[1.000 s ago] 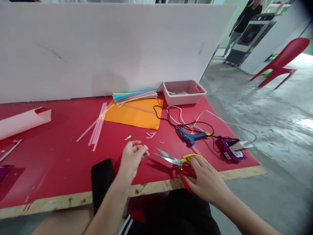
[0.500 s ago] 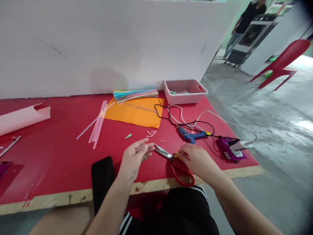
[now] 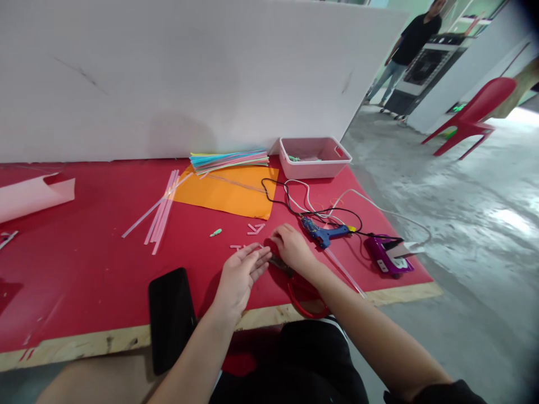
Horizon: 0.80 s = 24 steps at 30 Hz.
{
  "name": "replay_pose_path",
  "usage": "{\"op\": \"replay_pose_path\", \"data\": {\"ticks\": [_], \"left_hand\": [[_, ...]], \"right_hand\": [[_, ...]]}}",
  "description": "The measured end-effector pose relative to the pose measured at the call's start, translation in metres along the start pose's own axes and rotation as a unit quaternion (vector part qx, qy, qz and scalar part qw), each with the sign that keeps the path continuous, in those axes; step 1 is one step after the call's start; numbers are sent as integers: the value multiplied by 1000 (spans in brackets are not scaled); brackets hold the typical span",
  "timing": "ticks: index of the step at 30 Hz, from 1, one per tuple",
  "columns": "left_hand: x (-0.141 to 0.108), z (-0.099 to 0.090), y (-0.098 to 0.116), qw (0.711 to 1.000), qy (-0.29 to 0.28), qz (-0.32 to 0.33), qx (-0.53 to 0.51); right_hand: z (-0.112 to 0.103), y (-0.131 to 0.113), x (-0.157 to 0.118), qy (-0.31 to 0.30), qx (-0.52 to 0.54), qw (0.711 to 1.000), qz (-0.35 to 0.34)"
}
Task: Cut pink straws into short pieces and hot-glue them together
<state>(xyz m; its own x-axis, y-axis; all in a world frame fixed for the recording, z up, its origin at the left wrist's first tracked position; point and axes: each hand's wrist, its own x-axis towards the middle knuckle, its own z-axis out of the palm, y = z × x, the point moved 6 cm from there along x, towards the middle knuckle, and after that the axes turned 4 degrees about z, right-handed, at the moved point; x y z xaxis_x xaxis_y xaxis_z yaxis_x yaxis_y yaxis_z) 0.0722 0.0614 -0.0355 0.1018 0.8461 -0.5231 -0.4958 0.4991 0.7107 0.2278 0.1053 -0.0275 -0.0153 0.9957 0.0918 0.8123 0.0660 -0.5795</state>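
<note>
While the left hand [image 3: 239, 276] pinches a pink piece [image 3: 260, 246], the right hand's [image 3: 293, 248] grip is unclear.

A black phone [image 3: 172, 320] juts over the front edge of the red table [image 3: 101, 224], a white panel [image 3: 189, 73] rises along its back, and on the grey floor [image 3: 467, 224] beyond stand a red chair [image 3: 475, 112], a wheeled appliance [image 3: 426, 66] and a person [image 3: 415, 44]

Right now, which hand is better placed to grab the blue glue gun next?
Probably the right hand: the blue glue gun lies close beside it. The left hand is farther off, beyond the right.
</note>
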Motion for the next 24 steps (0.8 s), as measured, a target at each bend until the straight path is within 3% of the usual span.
{"op": "replay_pose_path", "data": {"ticks": [3,8,16,20,24], "left_hand": [[2,2,-2,1000,8,-3,-9],[0,4,-3,1000,-13,-20,-11],[-6,-7,-8,1000,-20,-10,16],[-8,-8,-8,996,-37,28,80],[-16,-5,-14,978,-80,72,178]], "right_hand": [[-10,-15,-12,36,60,997,-29],[-14,-38,-33,21,126,987,-101],[-10,-50,-48,-19,97,978,-185],[-24,-34,-9,16,66,985,-155],[-91,1,86,147,41,986,-65]]}}
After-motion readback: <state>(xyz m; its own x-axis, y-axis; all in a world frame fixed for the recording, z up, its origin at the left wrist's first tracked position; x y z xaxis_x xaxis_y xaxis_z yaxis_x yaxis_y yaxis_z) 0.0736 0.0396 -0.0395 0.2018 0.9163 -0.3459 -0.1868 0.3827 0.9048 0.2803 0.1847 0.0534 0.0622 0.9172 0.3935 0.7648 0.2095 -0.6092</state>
